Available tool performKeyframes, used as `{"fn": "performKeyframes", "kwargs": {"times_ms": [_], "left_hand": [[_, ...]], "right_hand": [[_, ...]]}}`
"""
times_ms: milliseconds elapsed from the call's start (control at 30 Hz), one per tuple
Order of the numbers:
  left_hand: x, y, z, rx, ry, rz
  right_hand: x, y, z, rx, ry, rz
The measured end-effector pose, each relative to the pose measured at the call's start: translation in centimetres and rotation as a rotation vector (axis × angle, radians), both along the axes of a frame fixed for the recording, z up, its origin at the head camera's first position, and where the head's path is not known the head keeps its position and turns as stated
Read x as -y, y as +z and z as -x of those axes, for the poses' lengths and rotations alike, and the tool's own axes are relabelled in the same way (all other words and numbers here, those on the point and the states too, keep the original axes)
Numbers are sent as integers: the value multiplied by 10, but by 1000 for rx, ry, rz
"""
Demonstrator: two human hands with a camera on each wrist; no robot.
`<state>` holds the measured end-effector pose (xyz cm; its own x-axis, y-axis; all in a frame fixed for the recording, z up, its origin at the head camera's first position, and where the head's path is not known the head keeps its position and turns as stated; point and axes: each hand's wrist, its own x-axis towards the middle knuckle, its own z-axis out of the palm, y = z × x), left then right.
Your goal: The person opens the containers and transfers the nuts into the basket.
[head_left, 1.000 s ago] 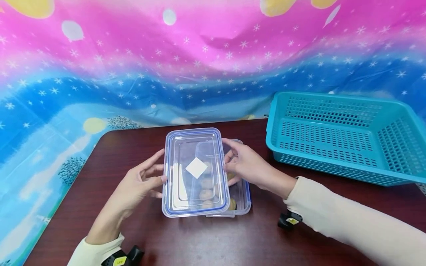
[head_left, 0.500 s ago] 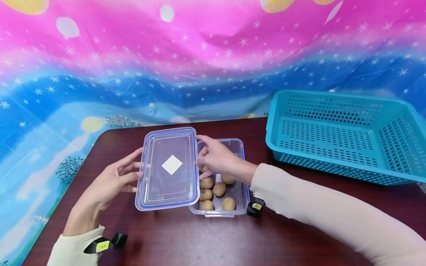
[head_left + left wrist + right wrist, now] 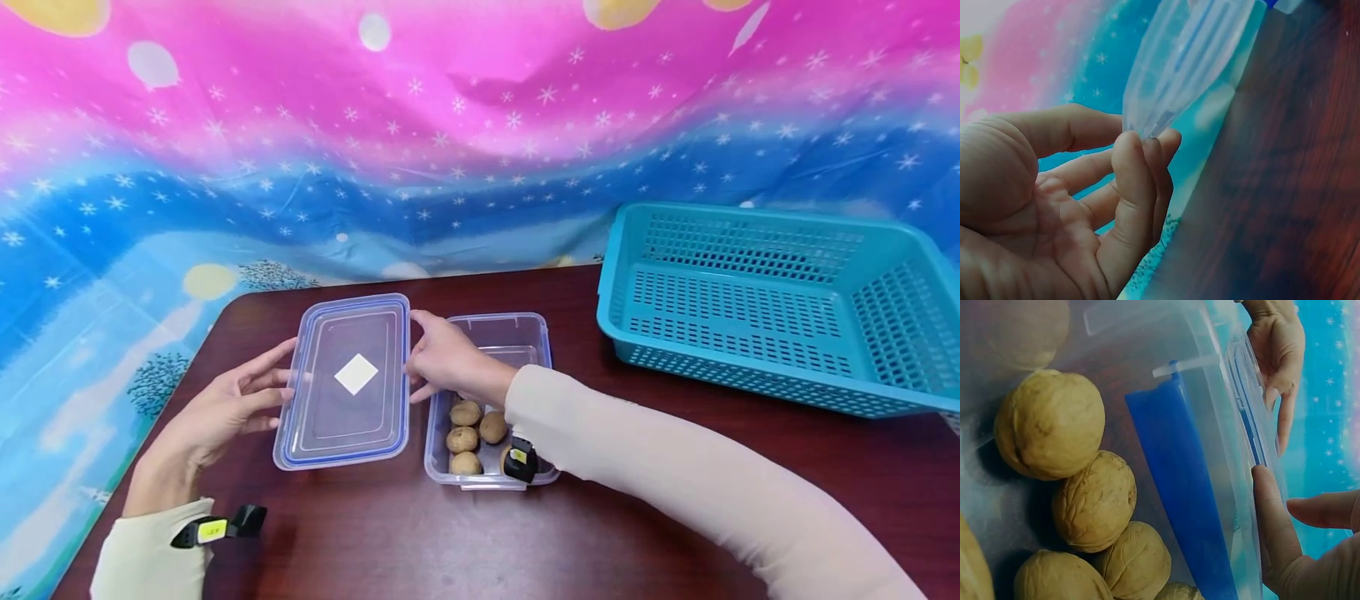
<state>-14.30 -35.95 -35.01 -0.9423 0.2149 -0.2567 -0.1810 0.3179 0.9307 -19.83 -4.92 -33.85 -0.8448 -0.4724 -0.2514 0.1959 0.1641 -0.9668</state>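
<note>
A clear plastic lid [image 3: 360, 333] with a blue seal line and a white diamond-shaped label is held up left of the box in the head view. My left hand [image 3: 217, 408] pinches its left edge between thumb and fingers, as the left wrist view also shows. On the lid's right edge, my right hand [image 3: 450, 360] grips with thumb and fingers, its forearm crossing over the box. The clear food container [image 3: 487, 481] stands uncovered on the table. Several walnuts [image 3: 462, 439] lie in it, seen closely as wrinkled brown walnuts [image 3: 1050, 425] in the right wrist view; my right arm hides some.
A turquoise perforated basket [image 3: 735, 308] stands at the right back of the dark wooden table [image 3: 420, 542]. Behind the table hangs a pink and blue patterned cloth [image 3: 480, 125]. A blue clip flap [image 3: 1175, 481] hangs on the container's side.
Both hands have carried the lid leftward, from above the container to beside it. The walnuts have come into plain view. The container and basket have stayed in place.
</note>
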Motion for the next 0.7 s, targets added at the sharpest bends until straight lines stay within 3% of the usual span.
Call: {"fn": "performKeyframes", "kwargs": {"times_ms": [333, 700], "left_hand": [[20, -20, 7, 64, 0, -57], [29, -37, 9, 158, -7, 2]], "right_hand": [[25, -8, 7, 0, 0, -65], [39, -10, 9, -66, 80, -243]]}}
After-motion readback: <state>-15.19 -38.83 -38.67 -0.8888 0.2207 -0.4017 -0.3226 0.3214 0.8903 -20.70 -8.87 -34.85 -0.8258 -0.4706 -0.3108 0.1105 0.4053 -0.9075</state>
